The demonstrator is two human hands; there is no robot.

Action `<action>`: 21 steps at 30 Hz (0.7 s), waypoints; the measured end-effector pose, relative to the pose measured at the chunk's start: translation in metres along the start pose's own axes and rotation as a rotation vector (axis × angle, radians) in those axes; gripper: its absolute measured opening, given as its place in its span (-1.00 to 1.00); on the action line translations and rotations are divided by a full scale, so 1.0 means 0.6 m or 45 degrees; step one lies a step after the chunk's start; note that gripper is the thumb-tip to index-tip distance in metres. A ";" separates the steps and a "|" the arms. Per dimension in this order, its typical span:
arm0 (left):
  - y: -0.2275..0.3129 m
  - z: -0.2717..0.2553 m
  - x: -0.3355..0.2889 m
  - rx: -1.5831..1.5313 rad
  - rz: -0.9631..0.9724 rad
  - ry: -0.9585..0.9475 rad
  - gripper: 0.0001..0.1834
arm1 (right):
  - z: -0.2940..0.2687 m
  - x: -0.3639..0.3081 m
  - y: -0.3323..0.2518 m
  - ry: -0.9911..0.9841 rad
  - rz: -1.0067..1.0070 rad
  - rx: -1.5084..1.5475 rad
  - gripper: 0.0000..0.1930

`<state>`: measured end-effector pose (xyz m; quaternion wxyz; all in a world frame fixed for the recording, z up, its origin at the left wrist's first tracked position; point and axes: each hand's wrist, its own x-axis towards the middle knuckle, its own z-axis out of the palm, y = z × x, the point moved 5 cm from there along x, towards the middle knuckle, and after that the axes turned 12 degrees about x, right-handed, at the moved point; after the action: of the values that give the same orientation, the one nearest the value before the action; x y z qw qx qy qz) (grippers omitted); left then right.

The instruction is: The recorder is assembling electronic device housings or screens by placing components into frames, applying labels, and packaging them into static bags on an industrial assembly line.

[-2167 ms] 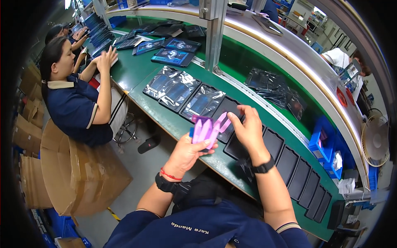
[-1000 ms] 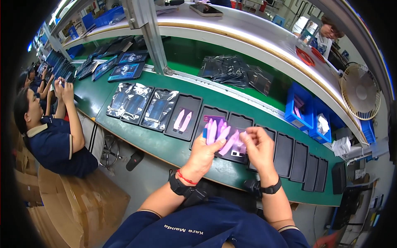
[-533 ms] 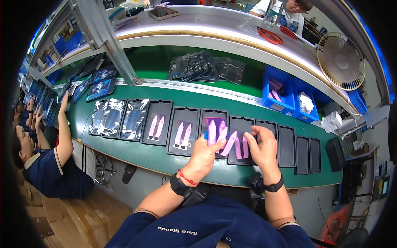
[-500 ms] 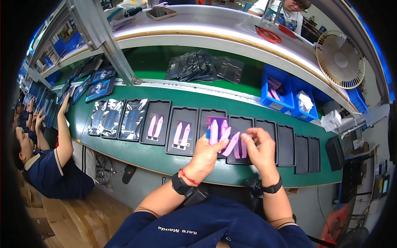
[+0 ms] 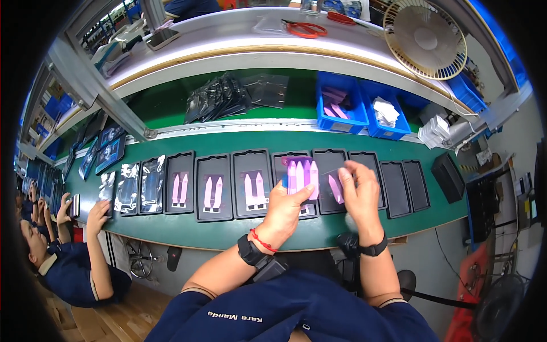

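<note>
My left hand (image 5: 283,210) is closed on a fan of several pink pointed strips (image 5: 302,176), its thumb pressed across them. Beneath them is a black tray (image 5: 277,161) with a pink-tinted clear sheet and a white-edged piece, mostly hidden. My right hand (image 5: 362,196) has thumb and fingers together beside a single pink strip (image 5: 336,189), which hangs slanted over the neighbouring black tray (image 5: 329,155) and seems pinched at its edge. To the left, three black trays each carry a pair of pink strips: the nearest pair (image 5: 254,188), a middle pair (image 5: 213,192) and a farther pair (image 5: 179,188).
More black trays (image 5: 396,191) continue rightward, ending near a dark box (image 5: 448,176). Blue bins with pink strips (image 5: 353,121) and white pieces (image 5: 393,130) stand behind. Clear-bagged trays (image 5: 126,191) lie left, near a co-worker's hand (image 5: 98,215). A shelf (image 5: 228,43) holds a fan (image 5: 426,39).
The view has shifted, and my hands are one tray farther right along the row. The third tray's pair of strips now shows. The co-worker's hand came down to the bagged trays.
</note>
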<state>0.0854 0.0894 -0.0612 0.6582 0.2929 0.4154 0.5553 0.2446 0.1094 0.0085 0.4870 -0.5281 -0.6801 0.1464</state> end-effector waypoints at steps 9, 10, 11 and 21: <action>-0.024 0.069 0.012 -0.030 -0.104 -0.237 -0.75 | -0.079 0.003 0.134 0.130 0.555 0.761 -0.95; -0.026 0.072 0.015 -0.035 -0.109 -0.171 -0.78 | -0.094 0.008 0.155 0.077 0.674 0.584 -0.88; -0.031 0.078 0.020 -0.032 -0.113 -0.176 -0.78 | -0.097 0.005 0.159 0.084 0.677 0.583 -0.88; -0.060 0.152 0.021 -0.181 -0.225 -0.334 -0.80 | -0.099 -0.029 0.104 0.275 0.418 0.855 -0.95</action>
<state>0.1828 0.1012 -0.0504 0.7720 0.2779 0.3100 0.4803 0.3286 0.1005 -0.0162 0.6717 -0.4535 -0.4456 0.3803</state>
